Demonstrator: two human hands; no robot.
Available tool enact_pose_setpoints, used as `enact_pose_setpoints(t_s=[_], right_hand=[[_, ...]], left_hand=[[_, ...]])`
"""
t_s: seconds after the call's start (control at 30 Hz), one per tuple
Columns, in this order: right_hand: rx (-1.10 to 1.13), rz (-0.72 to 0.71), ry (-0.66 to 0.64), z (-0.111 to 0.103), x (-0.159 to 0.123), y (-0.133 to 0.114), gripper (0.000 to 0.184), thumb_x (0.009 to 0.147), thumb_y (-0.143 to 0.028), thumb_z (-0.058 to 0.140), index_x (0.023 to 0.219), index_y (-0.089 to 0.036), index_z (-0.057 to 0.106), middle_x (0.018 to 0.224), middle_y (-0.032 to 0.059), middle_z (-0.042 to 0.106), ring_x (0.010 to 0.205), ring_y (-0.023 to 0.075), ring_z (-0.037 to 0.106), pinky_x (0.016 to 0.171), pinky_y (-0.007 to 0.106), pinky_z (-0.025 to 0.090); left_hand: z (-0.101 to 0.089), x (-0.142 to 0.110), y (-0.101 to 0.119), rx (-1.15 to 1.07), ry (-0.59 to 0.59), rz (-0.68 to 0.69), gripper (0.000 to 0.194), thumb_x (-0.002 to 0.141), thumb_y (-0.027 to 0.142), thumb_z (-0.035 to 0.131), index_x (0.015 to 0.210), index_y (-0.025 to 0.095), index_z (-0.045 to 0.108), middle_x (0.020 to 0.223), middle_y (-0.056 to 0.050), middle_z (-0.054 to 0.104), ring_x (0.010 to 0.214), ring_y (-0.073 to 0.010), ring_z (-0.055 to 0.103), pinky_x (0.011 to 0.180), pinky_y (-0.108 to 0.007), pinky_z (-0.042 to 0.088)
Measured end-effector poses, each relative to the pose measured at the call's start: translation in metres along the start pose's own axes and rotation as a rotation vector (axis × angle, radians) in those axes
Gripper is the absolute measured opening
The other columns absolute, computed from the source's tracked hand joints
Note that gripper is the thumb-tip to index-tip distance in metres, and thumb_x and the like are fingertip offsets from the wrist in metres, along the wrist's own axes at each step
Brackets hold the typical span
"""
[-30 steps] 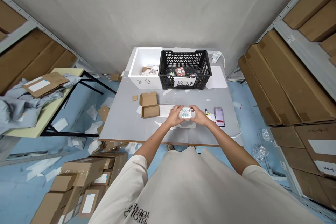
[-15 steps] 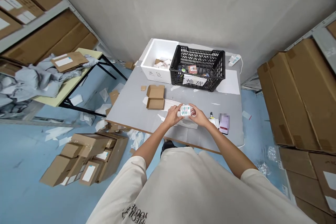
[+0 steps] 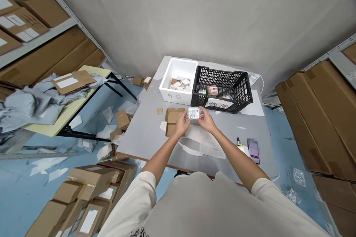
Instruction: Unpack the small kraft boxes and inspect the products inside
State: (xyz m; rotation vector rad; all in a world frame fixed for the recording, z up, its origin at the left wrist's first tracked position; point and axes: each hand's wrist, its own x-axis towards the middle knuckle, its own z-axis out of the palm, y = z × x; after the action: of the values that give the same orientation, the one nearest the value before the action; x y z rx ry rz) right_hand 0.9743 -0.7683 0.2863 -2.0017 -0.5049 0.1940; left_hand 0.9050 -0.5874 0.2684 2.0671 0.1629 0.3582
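Note:
Both hands hold up a small white-edged box of press-on nails (image 3: 194,113), its face showing rows of teal and pink pieces. My left hand (image 3: 182,124) grips its left side and my right hand (image 3: 206,120) its right side, with fingers and thumbs closed around the edges. Just left of and below it on the table, an opened brown cardboard box (image 3: 170,129) is partly covered by my left hand. Behind the hands stand a white foam bin (image 3: 175,97) holding small packets and a black plastic crate (image 3: 241,102) with a few small packs inside.
A phone (image 3: 253,152) lies on the grey table (image 3: 150,133) at the right, near white paper. A small brown piece (image 3: 159,111) is left of the cardboard box. Stacked cartons (image 3: 86,189) fill the floor at lower left. Grey bags (image 3: 41,100) cover a side table.
My hands have moved the press-on nail box forward over the table, closer to the bins and the opened cardboard box. The view has tilted upward a little.

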Motion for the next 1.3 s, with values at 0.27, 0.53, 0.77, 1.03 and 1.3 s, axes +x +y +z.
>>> enact_pose_setpoints(t_s=[0.27,0.53,0.77,1.03,1.3], right_hand=[[-0.016,0.063,0.088,0.071,0.101,-0.017,0.058,0.077,-0.030,0.064,0.133,-0.020,0.058,0.116,0.0091,0.063,0.077,0.0160,0.063,0.084,0.036,0.055],[0.034,0.181,0.140,0.100,0.156,-0.017,0.060,0.077,-0.033,0.063,0.135,-0.016,0.059,0.124,0.0123,0.059,0.084,0.0190,0.066,0.094,0.039,0.054],[-0.057,0.200,0.215,0.099,0.180,-0.020,0.046,0.078,-0.027,0.058,0.121,-0.014,0.068,0.122,0.0142,0.064,0.104,0.0245,0.065,0.105,0.040,0.047],[-0.042,0.127,0.208,0.097,0.187,-0.018,0.037,0.079,-0.026,0.059,0.112,-0.017,0.072,0.115,0.0119,0.067,0.098,0.0224,0.067,0.104,0.042,0.050],[0.185,0.070,0.102,0.099,0.168,-0.019,0.046,0.081,-0.029,0.062,0.126,-0.021,0.067,0.144,0.0113,0.053,0.119,0.0237,0.062,0.104,0.041,0.051]], left_hand=[[-0.052,0.082,-0.044,0.003,0.053,-0.109,0.047,0.090,0.030,0.060,0.135,0.020,0.057,0.115,-0.010,0.061,0.095,-0.0203,0.065,0.088,-0.036,0.056],[-0.059,0.141,-0.071,0.048,0.100,-0.135,0.045,0.087,0.025,0.061,0.132,0.018,0.059,0.110,-0.010,0.060,0.093,-0.0215,0.064,0.092,-0.039,0.055],[-0.058,0.168,-0.071,0.096,0.050,-0.088,0.043,0.088,0.020,0.052,0.130,0.015,0.060,0.110,-0.013,0.063,0.107,-0.0263,0.061,0.103,-0.045,0.049],[-0.061,0.174,-0.067,0.110,-0.006,-0.019,0.044,0.089,0.018,0.048,0.131,0.016,0.062,0.143,-0.014,0.054,0.136,-0.0284,0.048,0.116,-0.046,0.039],[-0.055,0.153,-0.060,0.078,-0.090,-0.003,0.058,0.087,0.016,0.052,0.144,0.014,0.047,0.162,-0.015,0.028,0.149,-0.0310,0.030,0.121,-0.050,0.032]])
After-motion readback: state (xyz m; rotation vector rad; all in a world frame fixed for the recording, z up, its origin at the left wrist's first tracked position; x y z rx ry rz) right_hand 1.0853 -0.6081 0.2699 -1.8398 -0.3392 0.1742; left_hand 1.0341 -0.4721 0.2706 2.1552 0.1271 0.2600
